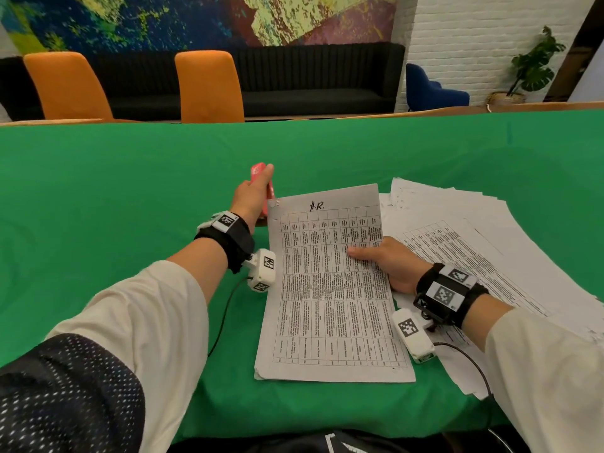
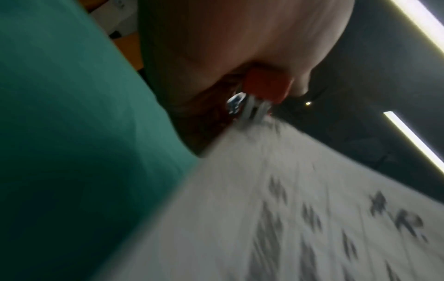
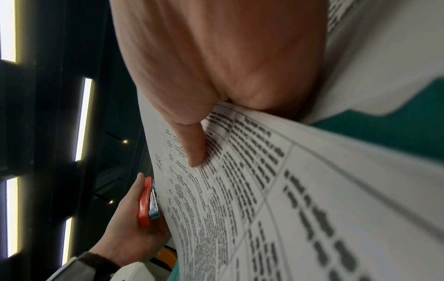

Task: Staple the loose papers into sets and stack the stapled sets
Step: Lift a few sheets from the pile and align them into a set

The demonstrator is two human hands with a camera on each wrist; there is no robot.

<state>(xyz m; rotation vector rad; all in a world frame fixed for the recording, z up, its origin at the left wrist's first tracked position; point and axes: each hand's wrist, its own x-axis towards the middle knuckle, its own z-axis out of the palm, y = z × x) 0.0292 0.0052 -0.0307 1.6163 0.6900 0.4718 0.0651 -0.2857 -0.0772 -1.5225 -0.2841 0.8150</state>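
Stapling step: your left hand (image 1: 249, 195) grips red stapler (image 1: 261, 181) at paper set (image 1: 330, 289) top-left corner; right hand (image 1: 389, 263) pinches right edge beside loose papers (image 1: 490, 237). Next: squeeze squarely.

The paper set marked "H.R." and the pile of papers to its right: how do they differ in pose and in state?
The paper set marked "H.R." is squared up, its edges aligned; the pile of papers is fanned out unevenly. The right hand pinches the set's right edge, and the left hand holds a red stapler at its top left corner; no hand holds the pile. Both are white sheets with printed tables on the green cloth.
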